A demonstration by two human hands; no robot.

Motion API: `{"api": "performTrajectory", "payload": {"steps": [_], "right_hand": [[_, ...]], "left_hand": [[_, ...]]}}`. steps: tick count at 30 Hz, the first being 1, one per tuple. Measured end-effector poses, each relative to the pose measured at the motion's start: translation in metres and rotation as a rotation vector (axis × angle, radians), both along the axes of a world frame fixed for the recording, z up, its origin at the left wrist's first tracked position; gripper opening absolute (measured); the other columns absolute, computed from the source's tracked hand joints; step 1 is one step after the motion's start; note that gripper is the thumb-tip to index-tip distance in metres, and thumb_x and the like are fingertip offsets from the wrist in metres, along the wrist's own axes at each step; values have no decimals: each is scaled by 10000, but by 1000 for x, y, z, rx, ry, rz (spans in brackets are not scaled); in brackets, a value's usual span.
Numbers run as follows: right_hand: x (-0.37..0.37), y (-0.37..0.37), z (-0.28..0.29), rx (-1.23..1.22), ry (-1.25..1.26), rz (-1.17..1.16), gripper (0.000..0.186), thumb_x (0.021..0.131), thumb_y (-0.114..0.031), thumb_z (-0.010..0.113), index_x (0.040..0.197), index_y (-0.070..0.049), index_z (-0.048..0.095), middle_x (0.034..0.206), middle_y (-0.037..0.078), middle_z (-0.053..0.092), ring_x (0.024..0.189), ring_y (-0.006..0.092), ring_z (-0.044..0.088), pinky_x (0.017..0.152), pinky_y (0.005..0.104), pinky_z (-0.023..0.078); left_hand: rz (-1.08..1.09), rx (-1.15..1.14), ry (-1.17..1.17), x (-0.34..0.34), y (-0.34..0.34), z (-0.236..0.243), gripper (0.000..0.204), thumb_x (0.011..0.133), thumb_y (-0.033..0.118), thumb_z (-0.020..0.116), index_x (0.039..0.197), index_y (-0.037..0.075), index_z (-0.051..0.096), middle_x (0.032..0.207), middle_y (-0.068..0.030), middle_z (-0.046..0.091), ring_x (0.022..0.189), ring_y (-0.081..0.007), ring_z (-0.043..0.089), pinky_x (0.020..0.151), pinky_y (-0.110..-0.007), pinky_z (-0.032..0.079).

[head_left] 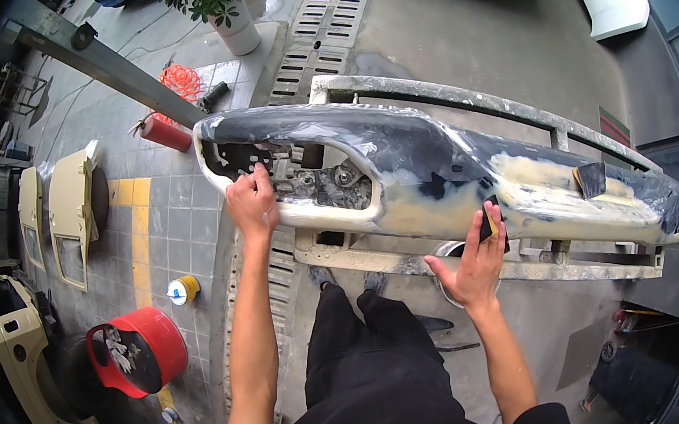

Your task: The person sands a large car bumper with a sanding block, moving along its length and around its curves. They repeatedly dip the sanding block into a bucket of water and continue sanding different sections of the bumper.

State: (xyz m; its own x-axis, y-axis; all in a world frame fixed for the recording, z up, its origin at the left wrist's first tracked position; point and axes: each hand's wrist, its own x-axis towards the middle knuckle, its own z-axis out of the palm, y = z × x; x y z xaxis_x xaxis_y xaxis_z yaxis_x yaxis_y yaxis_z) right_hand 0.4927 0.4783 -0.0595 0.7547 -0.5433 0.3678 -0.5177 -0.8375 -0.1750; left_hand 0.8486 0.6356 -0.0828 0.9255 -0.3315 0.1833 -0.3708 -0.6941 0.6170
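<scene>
In front of me lies a long car bumper (428,165), dark with cream and white patches of filler and dust. My left hand (253,205) is closed on its edge at the left, beside the large opening, its fingertips partly hidden. My right hand (477,266) holds a black and yellow sanding pad (487,228) against the front face, its fingers stretched over the pad and thumb apart. A dark folded piece of sandpaper (591,180) rests on the bumper at the right.
A whitish metal stand (416,260) carries the bumper. To the left are a red bucket (169,344), a yellow tin (185,289), a red fire extinguisher (164,134) and beige door panels (66,194). A metal post (120,73) and a potted plant (235,36) stand beyond.
</scene>
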Motion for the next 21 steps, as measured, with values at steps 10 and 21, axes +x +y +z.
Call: {"api": "performTrajectory", "payload": {"steps": [10, 21], "right_hand": [[18, 6, 10, 74, -112, -177, 1159, 896, -696, 666, 1644, 51, 192, 1697, 280, 227, 1584, 428, 201, 1286, 525, 166], [42, 15, 13, 261, -350, -584, 1212, 898, -786, 586, 1651, 52, 140, 1697, 291, 212, 1587, 446, 177, 1293, 533, 154]], "left_hand": [[-33, -19, -67, 2, 2, 2, 496, 1021, 366, 564, 698, 20, 711, 757, -217, 662, 790, -454, 607, 791, -544, 456], [-384, -153, -169, 6, 14, 3, 312, 982, 206, 639, 715, 45, 618, 710, -117, 603, 718, -330, 561, 740, -466, 415]]}}
